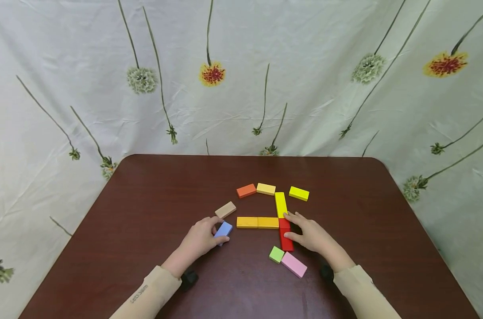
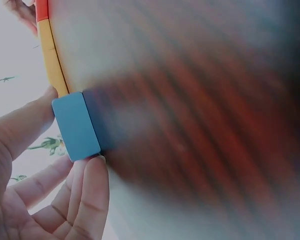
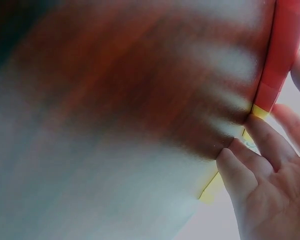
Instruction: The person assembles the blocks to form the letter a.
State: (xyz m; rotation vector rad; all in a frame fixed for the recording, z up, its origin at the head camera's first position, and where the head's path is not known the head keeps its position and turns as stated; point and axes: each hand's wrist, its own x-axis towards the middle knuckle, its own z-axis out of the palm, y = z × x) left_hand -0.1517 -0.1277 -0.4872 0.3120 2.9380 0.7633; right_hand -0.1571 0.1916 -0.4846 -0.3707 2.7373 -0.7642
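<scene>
My left hand [image 1: 201, 237] pinches a blue block [image 1: 224, 229] between thumb and fingers, left of a row of two orange-yellow blocks [image 1: 258, 223]. In the left wrist view the blue block [image 2: 77, 126] shows one broad face, gripped at opposite ends. My right hand [image 1: 311, 232] rests with extended fingers at a column made of a yellow block [image 1: 280, 204] and two red blocks [image 1: 287, 245]. Its fingertips are near where yellow meets red, and the thumb lies over the red part. The right wrist view shows the fingers [image 3: 235, 175] loosely spread beside the column.
Behind the row lie a tan block [image 1: 225, 209], an orange block [image 1: 246, 191], a pale yellow block [image 1: 266, 189] and a bright yellow block [image 1: 299, 193]. Nearer are a green block [image 1: 276, 254] and a pink block [image 1: 294, 265]. All are on a dark brown table [image 1: 153, 190].
</scene>
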